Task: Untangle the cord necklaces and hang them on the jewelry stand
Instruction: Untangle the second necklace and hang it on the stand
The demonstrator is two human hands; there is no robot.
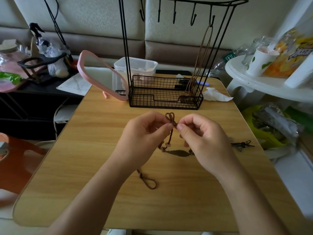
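Note:
A dark brown cord necklace (171,135) with beads and a flat leaf-shaped pendant hangs between my hands above the wooden table (101,167). My left hand (144,136) and my right hand (201,138) both pinch its knotted loops at the top. One looped end (149,181) of the cord lies on the table near my left wrist. A black cord piece (241,144) lies to the right of my right hand. The black wire jewelry stand (165,92) stands behind, with a tan cord necklace (201,53) hanging from its rightmost hook into the basket.
A pink-framed mirror (100,73) and a clear plastic box (135,67) stand beside the stand's left side. A crumpled tissue (215,94) lies right of the basket. A white side table (264,82) with a cup and snack bag is at the right.

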